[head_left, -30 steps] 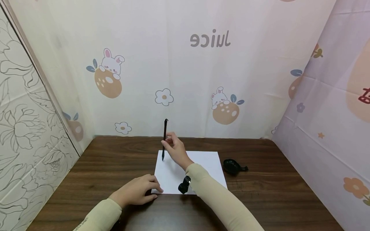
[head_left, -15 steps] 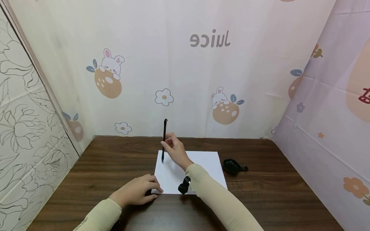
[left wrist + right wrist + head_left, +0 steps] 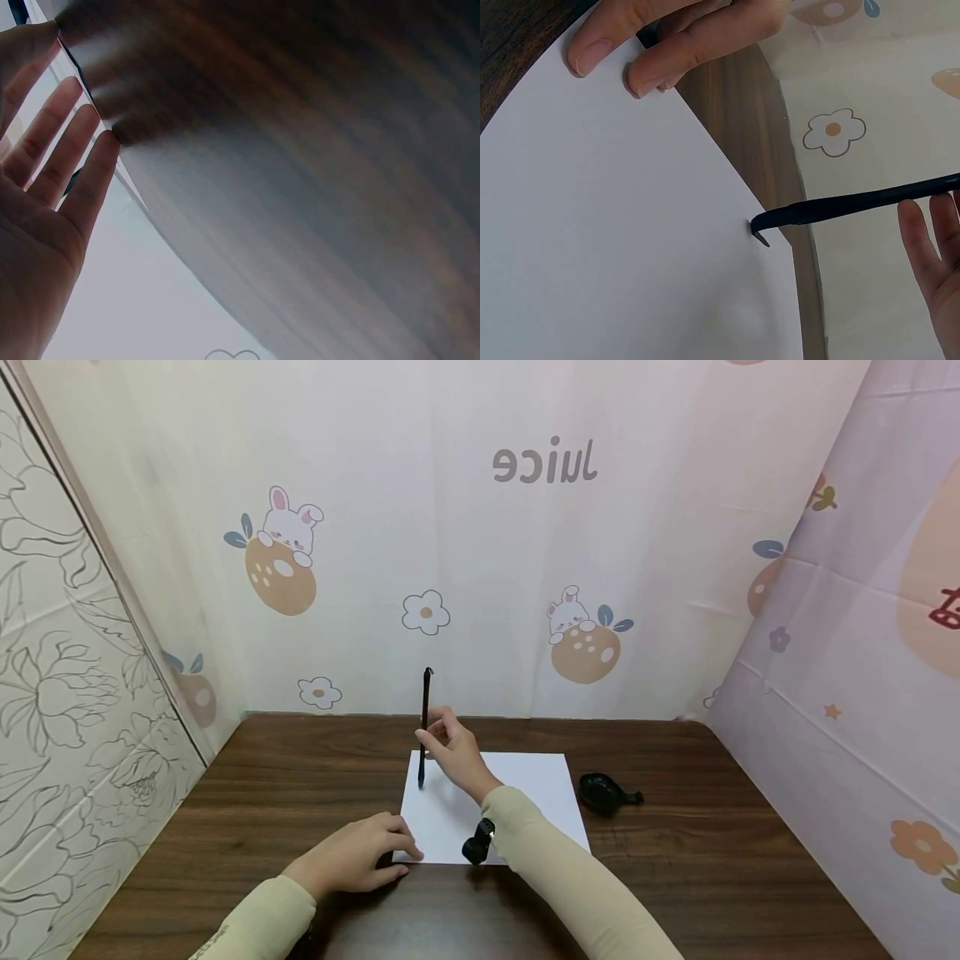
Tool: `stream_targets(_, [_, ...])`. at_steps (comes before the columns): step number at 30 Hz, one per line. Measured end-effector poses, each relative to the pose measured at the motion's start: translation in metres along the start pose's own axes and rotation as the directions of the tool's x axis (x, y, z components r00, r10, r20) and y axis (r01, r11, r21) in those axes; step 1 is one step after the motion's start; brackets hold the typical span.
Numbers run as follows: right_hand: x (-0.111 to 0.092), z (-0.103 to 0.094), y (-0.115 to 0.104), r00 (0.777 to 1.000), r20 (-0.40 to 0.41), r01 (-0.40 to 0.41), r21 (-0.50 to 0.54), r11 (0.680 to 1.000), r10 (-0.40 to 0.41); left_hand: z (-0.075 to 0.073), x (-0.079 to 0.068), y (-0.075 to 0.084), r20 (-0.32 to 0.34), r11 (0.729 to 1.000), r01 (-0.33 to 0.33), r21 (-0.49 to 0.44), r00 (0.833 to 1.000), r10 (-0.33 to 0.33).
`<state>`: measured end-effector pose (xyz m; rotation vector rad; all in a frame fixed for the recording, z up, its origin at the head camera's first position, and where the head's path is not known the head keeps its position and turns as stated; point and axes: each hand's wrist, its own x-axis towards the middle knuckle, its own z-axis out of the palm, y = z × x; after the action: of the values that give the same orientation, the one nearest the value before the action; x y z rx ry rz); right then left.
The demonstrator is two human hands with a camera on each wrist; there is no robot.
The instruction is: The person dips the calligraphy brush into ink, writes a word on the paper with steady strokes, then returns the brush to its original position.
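In the head view my right hand (image 3: 457,756) pinches a black writing brush (image 3: 425,702) by its shaft, nearly upright, over the left part of a white sheet of paper (image 3: 525,793). The right wrist view shows the brush (image 3: 840,208) with its tip bent against the paper (image 3: 630,210). A short dark mark lies at that tip. My left hand (image 3: 360,853) rests at the sheet's near left corner, its fingertips touching the paper and the table beside it. Its fingers look fairly straight in the left wrist view, where the palm (image 3: 37,240) shows.
A small black dish with a short handle (image 3: 602,793) stands on the table just right of the paper. The brown wooden table (image 3: 712,860) reaches back to a printed curtain (image 3: 480,543). A black wrist camera (image 3: 477,841) hangs under my right sleeve.
The brush has come slightly toward me, its tip sliding lower along the left part of the paper. My right hand shifts a little with it. My left hand stays in place.
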<state>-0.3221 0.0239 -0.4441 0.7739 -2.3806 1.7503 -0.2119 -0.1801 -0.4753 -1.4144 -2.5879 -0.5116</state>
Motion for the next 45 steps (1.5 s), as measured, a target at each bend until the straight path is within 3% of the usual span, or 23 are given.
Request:
stream_targets(13, [0.0002, 0.0023, 0.0016, 1.0, 0.026, -0.006, 0.03, 1.0, 0.006, 0.0001, -0.0003, -0.0008, -0.018, 1.0, -0.021, 0.005, 1.0, 0.021])
stream_targets(45, [-0.0034, 0.0025, -0.0054, 0.993, 0.109, -0.052, 0.077, 0.996, 0.044, 0.0004, 0.0002, -0.0002, 0.002, 1.0, 0.006, -0.017, 1.0, -0.006])
